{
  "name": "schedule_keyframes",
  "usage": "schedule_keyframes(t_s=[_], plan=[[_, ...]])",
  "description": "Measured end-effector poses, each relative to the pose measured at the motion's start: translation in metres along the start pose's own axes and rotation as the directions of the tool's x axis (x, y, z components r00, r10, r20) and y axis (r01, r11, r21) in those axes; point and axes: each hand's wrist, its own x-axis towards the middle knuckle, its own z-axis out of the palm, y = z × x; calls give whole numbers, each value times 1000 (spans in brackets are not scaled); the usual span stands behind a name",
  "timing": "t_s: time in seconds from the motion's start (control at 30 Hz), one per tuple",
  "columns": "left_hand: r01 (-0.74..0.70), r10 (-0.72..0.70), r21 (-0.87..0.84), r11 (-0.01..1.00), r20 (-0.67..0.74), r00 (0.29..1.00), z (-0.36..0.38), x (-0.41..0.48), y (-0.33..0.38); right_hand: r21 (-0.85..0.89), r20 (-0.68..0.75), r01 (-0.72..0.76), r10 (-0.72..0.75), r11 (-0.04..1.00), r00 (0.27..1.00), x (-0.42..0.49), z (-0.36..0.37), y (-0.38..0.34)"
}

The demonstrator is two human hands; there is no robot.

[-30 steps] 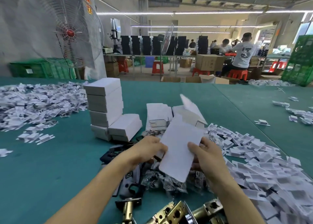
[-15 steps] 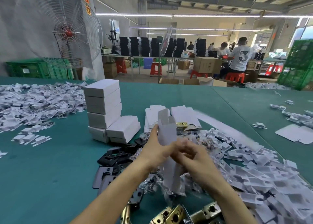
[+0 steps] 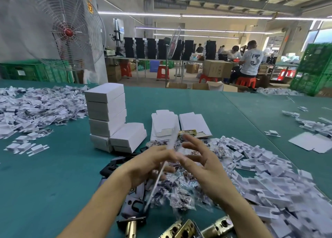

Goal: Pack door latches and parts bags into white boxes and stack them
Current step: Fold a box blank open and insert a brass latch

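My left hand (image 3: pixel 149 164) grips a flat white box blank (image 3: pixel 156 182), turned edge-on so it shows as a thin blurred strip. My right hand (image 3: pixel 203 166) is beside it with fingers spread and straight, fingertips near the blank's upper part. Under both hands lie clear parts bags (image 3: pixel 181 189). Brass door latches (image 3: pixel 179 228) lie at the near edge. A stack of closed white boxes (image 3: pixel 106 112) stands to the left, with another box (image 3: pixel 128 137) leaning against it. Two piles of flat blanks (image 3: pixel 164 124) lie behind my hands, a brass latch (image 3: pixel 188 132) on them.
White cardboard inserts (image 3: pixel 269 183) are heaped to the right and another pile (image 3: pixel 32 108) at the far left of the green table (image 3: pixel 53 174). Black plates (image 3: pixel 111 166) lie left of my hands. A large fan (image 3: pixel 68 32) stands behind; people work at far tables.
The blank, held flat and facing me a second ago, was folded between both hands and is now edge-on. My right hand's fingers have opened and spread.
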Motion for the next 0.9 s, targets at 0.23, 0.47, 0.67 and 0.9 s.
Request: schedule_keyframes(t_s=[0.23, 0.47, 0.67, 0.9], plan=[[138, -81, -155, 978, 323, 943, -8, -20, 4, -246, -51, 113, -129, 963, 990, -3, 1, -1], [154, -67, -241, 958, 332, 941, -6, -12, 0, -307, -114, 85, -125, 948, 986, -2, 4, 0], [239, -177, -190, 952, 296, 939, -5, -2, -3, -389, -121, 12, -64, 921, 991, -6, 5, -3], [72, -191, -510, 857, -186, 964, -19, 11, 8, -743, -90, -223, 236, 632, 968, 70, -23, 16]])
